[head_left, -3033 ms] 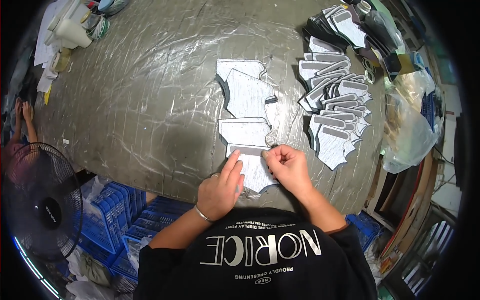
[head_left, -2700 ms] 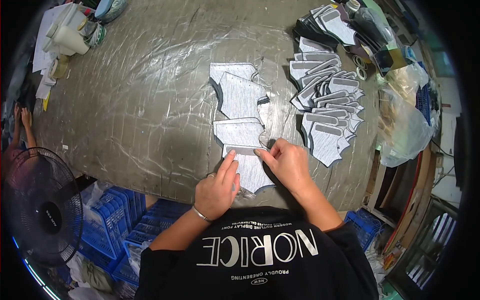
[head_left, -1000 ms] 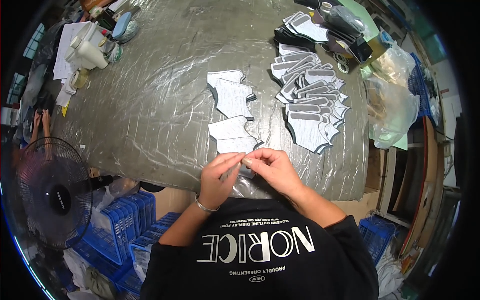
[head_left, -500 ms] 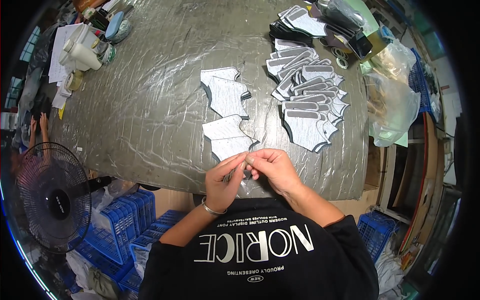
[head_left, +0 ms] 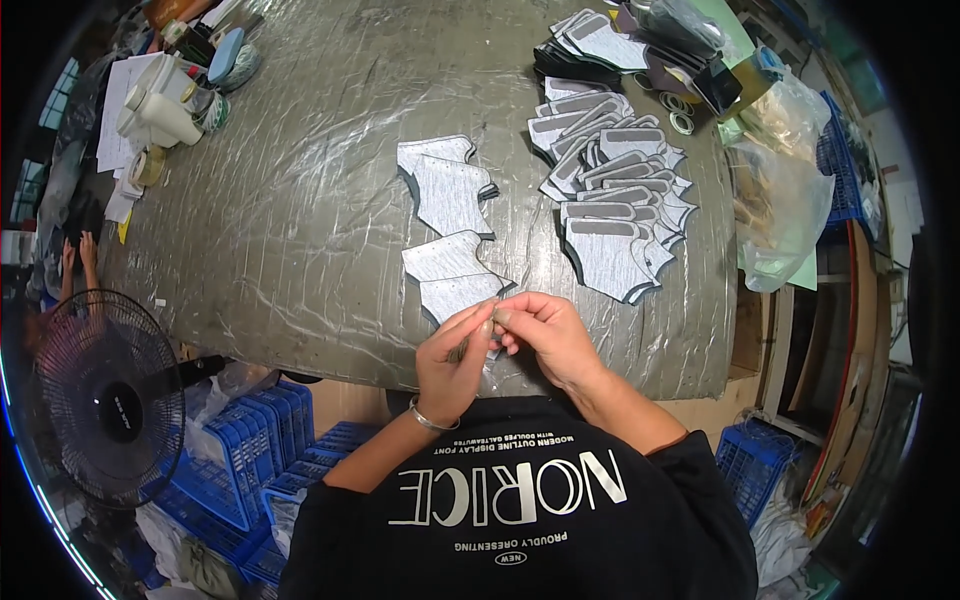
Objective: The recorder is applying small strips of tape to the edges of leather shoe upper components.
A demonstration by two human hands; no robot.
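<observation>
Left hand (head_left: 447,374) and right hand (head_left: 555,340) came together, fingertips (head_left: 487,327) bunched; could not tell if clamped. Streaky gray panel (head_left: 450,294) lay ahead-left, top edge crosswise, left hand nearer.

1. Black fan (head_left: 122,411) with a round wire cage, at the left
2. Blue plastic crates (head_left: 262,440), grouped below the near left edge of the table (head_left: 290,215)
3. White bottle (head_left: 168,115) on the table's left side, near white papers (head_left: 115,120) and a tape roll (head_left: 149,166)
4. Oblong blue case (head_left: 227,56), farther along that side
5. Clear plastic bag (head_left: 785,215) by the right edge, partly over a light green sheet (head_left: 804,275)
</observation>
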